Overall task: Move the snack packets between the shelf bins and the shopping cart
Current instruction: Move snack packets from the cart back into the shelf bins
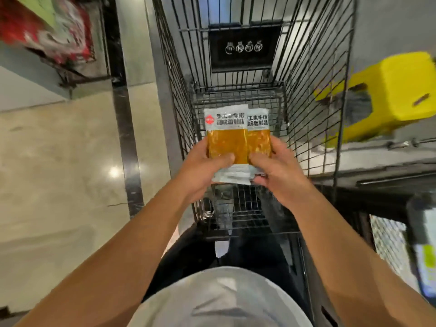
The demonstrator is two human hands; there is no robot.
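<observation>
Two flat snack packets, each with a white printed top and an orange-yellow see-through body, are held side by side over the wire shopping cart (313, 67). My left hand (203, 171) grips the left snack packet (226, 135) at its lower edge. My right hand (278, 168) grips the right snack packet (258, 131), which lies partly under the left one. Both packets hover above the cart's basket, near its handle end. The cart's floor below shows no other packets that I can make out.
A shelf bin with red and white packets (54, 31) sits at the upper left. A yellow plastic stool or crate (389, 90) stands right of the cart. Dark shelving with mesh (389, 237) runs along the lower right. Polished beige floor (59, 161) spreads to the left.
</observation>
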